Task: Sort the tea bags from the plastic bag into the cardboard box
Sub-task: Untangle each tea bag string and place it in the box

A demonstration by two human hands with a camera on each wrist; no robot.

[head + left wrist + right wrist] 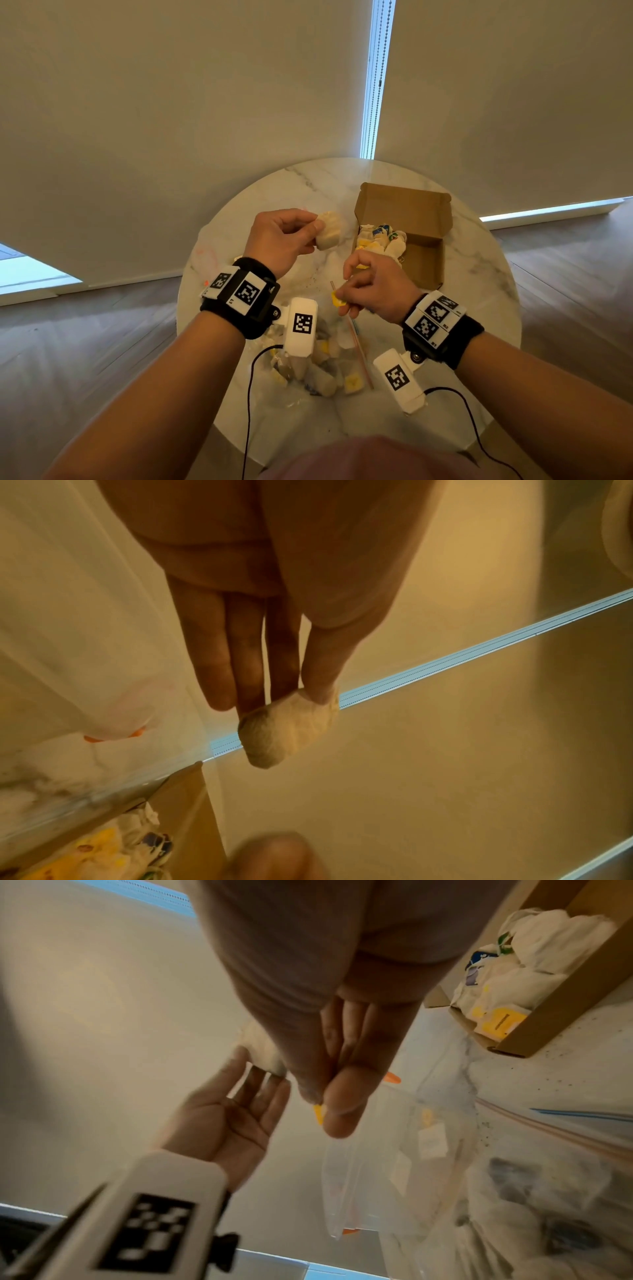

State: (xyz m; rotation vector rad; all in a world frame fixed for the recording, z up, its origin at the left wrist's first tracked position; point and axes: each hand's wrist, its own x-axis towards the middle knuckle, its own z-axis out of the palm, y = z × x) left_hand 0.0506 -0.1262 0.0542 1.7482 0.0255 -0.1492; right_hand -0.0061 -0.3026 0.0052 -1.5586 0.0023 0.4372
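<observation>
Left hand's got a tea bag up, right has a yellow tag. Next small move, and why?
Probably carry the left hand rightward and release its tea bag into the cardboard box: it is pinched above the table, left of the open box, which already holds sorted bags.

The counter [479,260] is white marble with grey veins. The box [404,209] is plain brown cardboard; the tea bags [380,240] in it are white with yellow, blue and green tags. The tea bag [328,230] in the left hand [281,240] is pale beige. The tag [337,298] in the right hand [373,287] is yellow. The plastic bag [329,363] is clear, with a pink and blue strip. The wristbands [239,294] are black, bearing black-and-white square markers. The blinds [171,102] are cream.
</observation>
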